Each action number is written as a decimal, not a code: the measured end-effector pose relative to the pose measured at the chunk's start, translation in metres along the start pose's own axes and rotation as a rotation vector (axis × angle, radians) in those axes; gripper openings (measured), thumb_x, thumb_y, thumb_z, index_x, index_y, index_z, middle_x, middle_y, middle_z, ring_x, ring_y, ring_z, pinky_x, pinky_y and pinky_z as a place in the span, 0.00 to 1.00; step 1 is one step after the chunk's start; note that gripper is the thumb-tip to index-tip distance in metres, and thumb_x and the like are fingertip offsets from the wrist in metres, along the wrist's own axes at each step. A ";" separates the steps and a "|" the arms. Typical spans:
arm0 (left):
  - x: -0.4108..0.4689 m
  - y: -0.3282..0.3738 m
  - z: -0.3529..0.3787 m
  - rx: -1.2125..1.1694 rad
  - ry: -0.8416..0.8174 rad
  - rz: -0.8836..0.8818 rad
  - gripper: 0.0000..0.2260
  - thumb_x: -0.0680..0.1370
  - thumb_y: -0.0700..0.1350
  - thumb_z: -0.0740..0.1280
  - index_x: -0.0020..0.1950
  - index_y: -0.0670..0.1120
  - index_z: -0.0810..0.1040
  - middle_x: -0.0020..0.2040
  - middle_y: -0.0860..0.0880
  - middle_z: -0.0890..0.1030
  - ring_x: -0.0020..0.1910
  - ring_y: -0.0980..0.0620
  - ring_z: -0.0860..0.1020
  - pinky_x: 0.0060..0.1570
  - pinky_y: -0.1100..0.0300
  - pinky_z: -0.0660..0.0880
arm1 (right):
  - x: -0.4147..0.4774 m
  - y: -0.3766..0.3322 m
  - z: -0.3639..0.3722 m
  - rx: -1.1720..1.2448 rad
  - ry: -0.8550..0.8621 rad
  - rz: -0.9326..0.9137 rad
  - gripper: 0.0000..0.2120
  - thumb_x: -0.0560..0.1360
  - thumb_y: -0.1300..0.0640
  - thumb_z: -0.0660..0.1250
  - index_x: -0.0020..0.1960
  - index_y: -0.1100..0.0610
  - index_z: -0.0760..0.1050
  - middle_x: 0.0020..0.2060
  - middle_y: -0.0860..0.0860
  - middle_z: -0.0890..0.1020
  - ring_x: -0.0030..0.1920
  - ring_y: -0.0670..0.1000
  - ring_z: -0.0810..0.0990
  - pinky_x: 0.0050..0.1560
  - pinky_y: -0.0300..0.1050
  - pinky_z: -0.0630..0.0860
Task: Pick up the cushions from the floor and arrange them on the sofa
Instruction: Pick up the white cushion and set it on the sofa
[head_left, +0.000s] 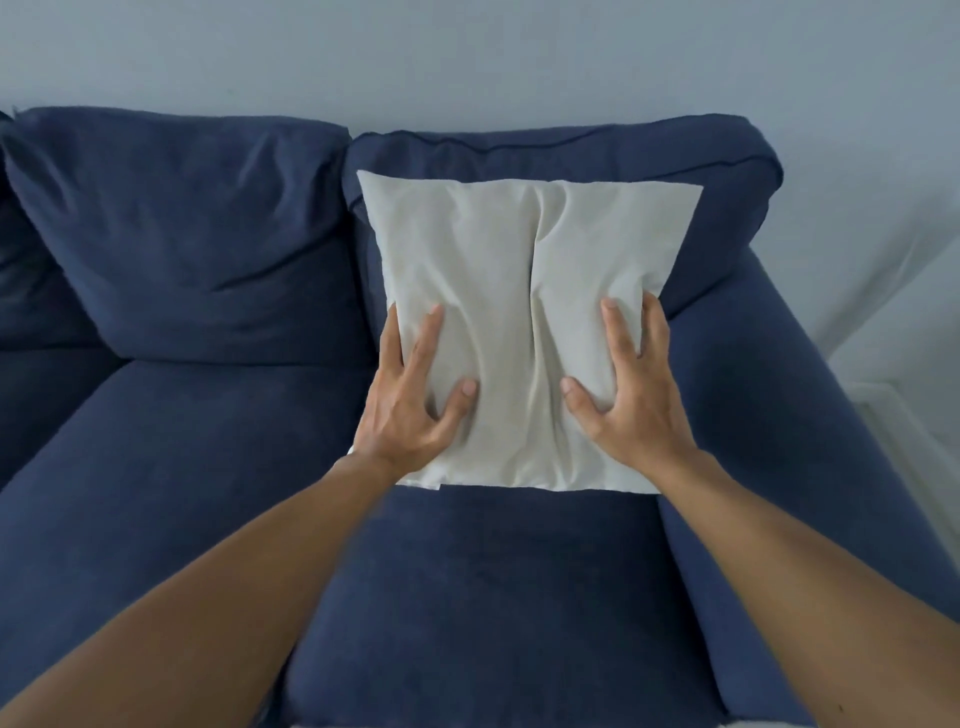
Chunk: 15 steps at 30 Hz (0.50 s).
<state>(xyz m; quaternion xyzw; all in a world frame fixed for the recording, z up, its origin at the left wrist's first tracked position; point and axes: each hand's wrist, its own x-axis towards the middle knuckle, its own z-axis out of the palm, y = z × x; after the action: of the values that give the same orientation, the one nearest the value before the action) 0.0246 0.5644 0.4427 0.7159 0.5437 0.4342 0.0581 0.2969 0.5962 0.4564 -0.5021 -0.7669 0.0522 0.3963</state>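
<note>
A cream cushion (524, 270) stands upright against the right back cushion of a dark blue sofa (218, 467), its lower edge on the right seat. My left hand (415, 395) grips its lower left side, fingers spread and thumb pressed into the fabric. On the lower right side my right hand (623, 384) holds it the same way. A deep crease runs down the cushion's middle between my thumbs. No cushions on the floor are in view.
The sofa's right armrest (810, 415) runs along the right side of the cushion. A second blue back cushion (192, 234) sits to the left. A pale wall (467, 62) rises behind the sofa, with white skirting and floor at the far right.
</note>
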 end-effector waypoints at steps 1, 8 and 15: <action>0.009 -0.006 0.009 0.010 -0.007 0.003 0.35 0.81 0.64 0.62 0.85 0.56 0.52 0.84 0.38 0.49 0.73 0.45 0.65 0.63 0.56 0.69 | 0.007 0.010 0.005 -0.009 -0.003 0.011 0.42 0.75 0.39 0.66 0.83 0.44 0.49 0.81 0.54 0.47 0.74 0.52 0.53 0.58 0.55 0.75; 0.061 -0.044 0.079 -0.013 -0.031 -0.021 0.36 0.81 0.61 0.63 0.84 0.50 0.54 0.83 0.36 0.49 0.74 0.44 0.60 0.71 0.45 0.67 | 0.040 0.079 0.049 0.000 0.016 0.035 0.42 0.76 0.41 0.67 0.82 0.46 0.49 0.80 0.56 0.47 0.76 0.48 0.50 0.62 0.56 0.75; 0.065 -0.085 0.136 0.033 -0.087 -0.074 0.35 0.81 0.61 0.61 0.84 0.53 0.52 0.83 0.35 0.47 0.68 0.43 0.62 0.66 0.46 0.65 | 0.043 0.138 0.099 0.007 -0.022 0.043 0.43 0.75 0.43 0.70 0.81 0.47 0.50 0.80 0.61 0.48 0.75 0.56 0.56 0.64 0.55 0.72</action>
<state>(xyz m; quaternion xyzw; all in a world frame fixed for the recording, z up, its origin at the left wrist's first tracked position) 0.0580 0.7053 0.3473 0.7143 0.5740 0.3912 0.0857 0.3240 0.7302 0.3470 -0.5165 -0.7600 0.0690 0.3883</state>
